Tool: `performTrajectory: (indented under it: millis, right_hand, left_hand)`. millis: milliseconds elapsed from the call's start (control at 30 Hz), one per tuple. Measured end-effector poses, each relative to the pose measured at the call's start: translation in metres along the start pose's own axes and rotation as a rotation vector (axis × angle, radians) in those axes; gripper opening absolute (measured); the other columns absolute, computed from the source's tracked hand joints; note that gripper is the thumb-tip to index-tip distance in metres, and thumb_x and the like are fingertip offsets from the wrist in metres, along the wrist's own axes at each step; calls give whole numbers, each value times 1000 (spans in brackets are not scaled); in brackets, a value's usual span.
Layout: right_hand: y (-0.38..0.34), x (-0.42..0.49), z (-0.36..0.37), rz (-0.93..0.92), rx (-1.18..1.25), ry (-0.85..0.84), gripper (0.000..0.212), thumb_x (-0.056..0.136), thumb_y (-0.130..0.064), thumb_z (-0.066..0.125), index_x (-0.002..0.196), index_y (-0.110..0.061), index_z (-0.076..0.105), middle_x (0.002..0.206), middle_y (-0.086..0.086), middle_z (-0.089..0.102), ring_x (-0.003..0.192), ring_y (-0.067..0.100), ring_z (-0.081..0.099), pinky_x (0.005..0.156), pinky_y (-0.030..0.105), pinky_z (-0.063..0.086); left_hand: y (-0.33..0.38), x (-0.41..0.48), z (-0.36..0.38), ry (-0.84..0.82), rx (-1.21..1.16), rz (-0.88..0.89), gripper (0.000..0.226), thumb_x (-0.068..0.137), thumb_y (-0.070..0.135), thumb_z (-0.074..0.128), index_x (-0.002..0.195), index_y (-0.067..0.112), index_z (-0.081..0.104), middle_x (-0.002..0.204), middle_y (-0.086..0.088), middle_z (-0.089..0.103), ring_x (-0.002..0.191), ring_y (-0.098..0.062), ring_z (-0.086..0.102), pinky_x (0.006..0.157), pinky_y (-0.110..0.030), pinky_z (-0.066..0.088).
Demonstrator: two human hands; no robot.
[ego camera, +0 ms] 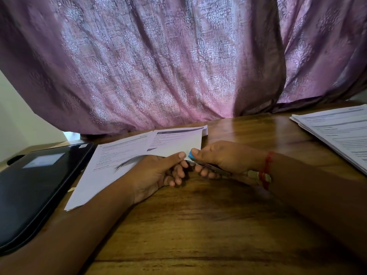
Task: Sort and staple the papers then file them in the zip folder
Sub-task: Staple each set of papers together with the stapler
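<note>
A set of printed papers (123,155) lies near the middle of the wooden table (198,225), its upper sheets folded back so that a white flap rises toward the curtain. The left hand (156,173) holds the near edge of that flap, thumb on top and fingers curled underneath, pinching the sheets close to their right corner. Right at that corner sits a small stapler (206,165) with a blue tip and a slim metal body; the right hand (222,158) grips it, thumb pressing down on the blue end and fingers wrapped below, so the tip touches the paper's edge beside the left thumb. A red thread bracelet (267,169) circles the right wrist. To the left, partly under the papers' edge, lies a black zip folder (33,191) with a pale label on its cover. Well apart, at the table's far right, rests a second stack of printed sheets (337,132). Behind the table hangs a pink patterned curtain (158,62), its folds reaching the tabletop.
</note>
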State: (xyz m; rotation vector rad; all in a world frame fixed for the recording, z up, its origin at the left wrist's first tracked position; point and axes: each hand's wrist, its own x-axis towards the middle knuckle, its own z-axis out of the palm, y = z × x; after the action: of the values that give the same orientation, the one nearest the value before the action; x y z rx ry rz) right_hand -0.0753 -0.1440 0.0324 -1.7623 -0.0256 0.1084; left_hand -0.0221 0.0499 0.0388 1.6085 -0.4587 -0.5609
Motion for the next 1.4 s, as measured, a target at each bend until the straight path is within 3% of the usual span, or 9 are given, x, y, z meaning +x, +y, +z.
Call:
performTrajectory:
  millis: [267,433,567,833,1067,1133,1233,1300,1400]
  right_hand:
    - [-8,-7,-23,83,-9,-92,41,95,-43,51,88,-7,70,83,1,74,66,4,62,59,16,51]
    - [-2,-1,-58,-96,-589,188,46,89,-50,62,83,-5,70,63,-2,64,58,12,58,51,21,44]
    - [19,6,-86,-108,-961,457,36,80,-49,75,69,-17,62,68,-1,64,66,17,59,56,29,41]
    - [30,10,-103,-124,-1058,530,50,76,-48,78,52,-19,46,55,-5,47,60,15,47,51,31,27]
    - [26,12,-98,-143,-1263,654,54,75,-68,64,62,-18,51,71,-1,57,75,20,53,64,33,30]
    - [17,11,-82,-207,-1131,688,51,84,-63,59,65,-16,58,68,4,61,68,17,54,61,31,33]
    - [9,15,-43,-165,-447,529,42,92,-51,58,79,-12,66,73,14,68,57,13,59,60,32,49]
    - [6,16,-21,-49,0,367,35,94,-43,60,95,-8,64,84,11,72,63,11,67,63,30,58]
    - [3,13,-5,-21,349,267,24,95,-18,63,104,4,63,88,6,75,75,10,72,63,23,59]
  left_hand:
    - [1,-1,1,-1,-4,17,28,82,34,69,77,8,77,66,-10,65,54,-16,60,47,-18,47]
    - [0,-1,1,-5,0,22,27,83,34,69,73,10,77,66,-10,65,54,-16,60,46,-18,47]
    - [0,-1,-1,-5,3,15,28,83,35,69,76,9,77,67,-10,65,55,-16,60,47,-18,47]
    - [-2,2,-1,-2,-1,18,27,82,33,68,75,8,76,66,-10,64,53,-16,59,45,-18,46]
    - [-4,4,-2,-3,11,25,28,82,33,69,76,8,76,67,-11,64,54,-17,59,45,-19,47]
    - [-5,4,-2,-7,19,31,29,83,33,68,78,6,76,67,-11,65,54,-17,60,46,-19,47]
    - [-7,6,-1,-28,54,58,31,86,32,66,81,2,74,66,-12,65,53,-18,61,46,-20,48]
    - [-8,7,1,-46,87,79,31,88,30,65,82,2,74,65,-14,65,52,-18,61,45,-20,48]
    - [-8,7,2,-67,122,89,32,89,32,64,85,1,74,67,-14,66,53,-19,62,45,-20,48]
